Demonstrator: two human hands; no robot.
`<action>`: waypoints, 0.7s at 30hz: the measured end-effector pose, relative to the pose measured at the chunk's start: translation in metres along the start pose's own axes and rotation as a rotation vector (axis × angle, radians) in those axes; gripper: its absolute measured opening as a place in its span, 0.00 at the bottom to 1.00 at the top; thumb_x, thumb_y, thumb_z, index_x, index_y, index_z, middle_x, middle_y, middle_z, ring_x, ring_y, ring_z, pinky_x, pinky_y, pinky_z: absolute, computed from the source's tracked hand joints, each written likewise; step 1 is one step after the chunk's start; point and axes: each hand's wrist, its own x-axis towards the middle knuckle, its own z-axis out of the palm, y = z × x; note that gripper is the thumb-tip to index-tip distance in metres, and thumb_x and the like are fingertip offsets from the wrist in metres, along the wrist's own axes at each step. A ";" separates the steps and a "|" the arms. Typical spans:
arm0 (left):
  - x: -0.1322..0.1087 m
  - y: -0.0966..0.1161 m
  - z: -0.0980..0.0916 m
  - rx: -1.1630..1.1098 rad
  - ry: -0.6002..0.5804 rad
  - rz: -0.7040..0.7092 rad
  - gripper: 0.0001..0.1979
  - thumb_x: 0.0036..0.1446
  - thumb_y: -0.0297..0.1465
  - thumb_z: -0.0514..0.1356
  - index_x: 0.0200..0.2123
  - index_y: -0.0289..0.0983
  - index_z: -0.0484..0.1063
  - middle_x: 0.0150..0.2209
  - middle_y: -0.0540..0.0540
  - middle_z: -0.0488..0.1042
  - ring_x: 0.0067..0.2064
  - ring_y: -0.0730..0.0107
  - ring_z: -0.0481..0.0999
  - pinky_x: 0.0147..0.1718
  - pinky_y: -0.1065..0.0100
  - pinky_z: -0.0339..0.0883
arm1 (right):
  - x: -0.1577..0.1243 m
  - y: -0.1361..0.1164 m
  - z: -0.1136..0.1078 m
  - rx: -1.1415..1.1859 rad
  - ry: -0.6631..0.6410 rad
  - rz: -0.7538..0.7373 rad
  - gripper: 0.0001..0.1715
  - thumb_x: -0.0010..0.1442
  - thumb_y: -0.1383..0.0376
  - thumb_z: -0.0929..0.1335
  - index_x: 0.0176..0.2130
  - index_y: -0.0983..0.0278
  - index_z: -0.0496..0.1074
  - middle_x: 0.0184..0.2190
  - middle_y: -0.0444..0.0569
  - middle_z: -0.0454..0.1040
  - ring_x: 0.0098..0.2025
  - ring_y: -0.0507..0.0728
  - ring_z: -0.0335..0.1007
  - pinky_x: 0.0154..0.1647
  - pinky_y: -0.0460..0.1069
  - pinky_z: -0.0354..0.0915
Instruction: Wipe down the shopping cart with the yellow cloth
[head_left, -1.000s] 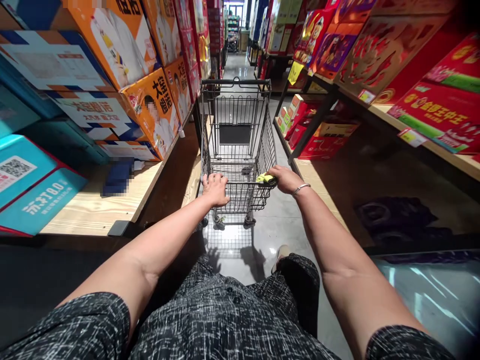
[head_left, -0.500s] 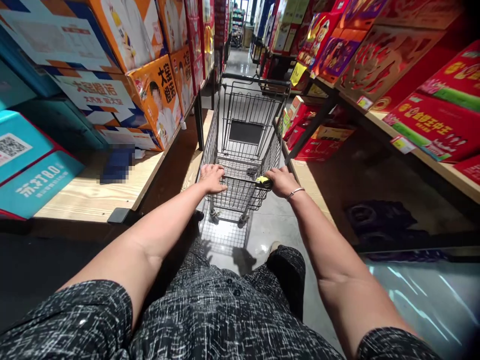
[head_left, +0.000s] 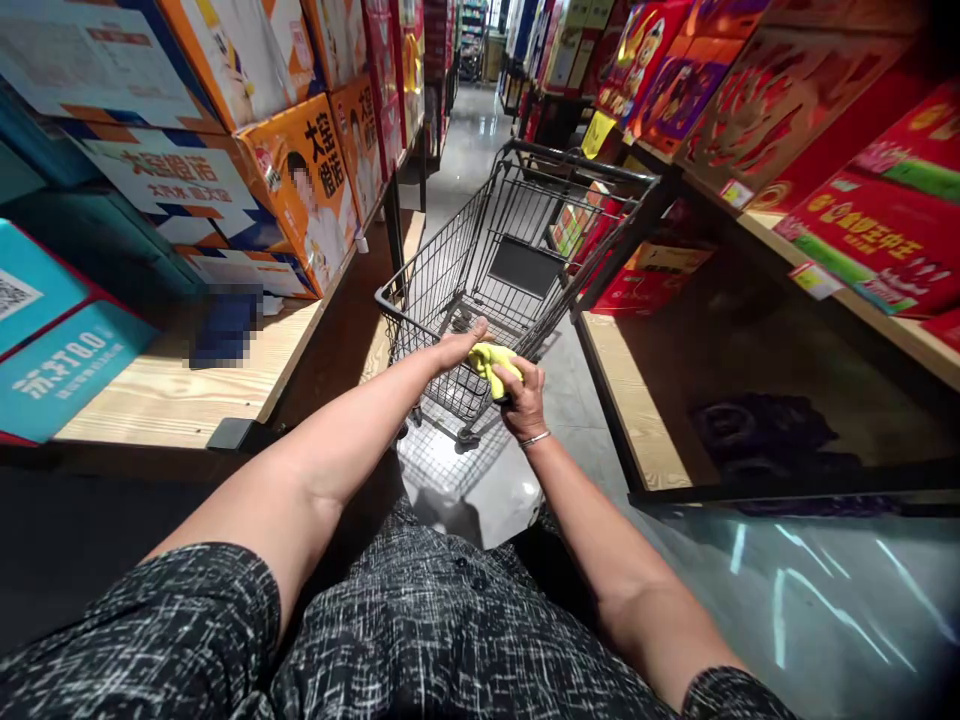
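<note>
A crumpled yellow cloth-like thing with a dark part at its lower edge is between my two hands, above the near end of a black wire shopping cart. My right hand, a silver bracelet at its wrist, has its fingers closed on the yellow cloth. From the left, my left hand reaches to the cloth's edge with a digit stretched out. The cloth hides some of its fingers, and whether it grips the cloth is unclear. Neither hand is on the cart, which stands turned at an angle.
Stacked orange drink cartons and a turquoise box sit on the wooden shelf at left. Red gift boxes line the right shelves, whose lower boards flank the cart. A grey floor aisle runs ahead.
Both hands have left the cart and come together at the yellow cloth, which my right hand carried leftward. The cart has swung round, its far end shifting right.
</note>
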 end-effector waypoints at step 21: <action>0.013 -0.007 -0.007 0.323 -0.057 0.074 0.41 0.72 0.46 0.30 0.46 0.41 0.84 0.49 0.46 0.82 0.60 0.58 0.70 0.65 0.52 0.47 | -0.034 0.036 0.032 0.023 -0.160 -0.067 0.14 0.64 0.62 0.66 0.44 0.49 0.81 0.50 0.50 0.72 0.52 0.64 0.64 0.56 0.63 0.67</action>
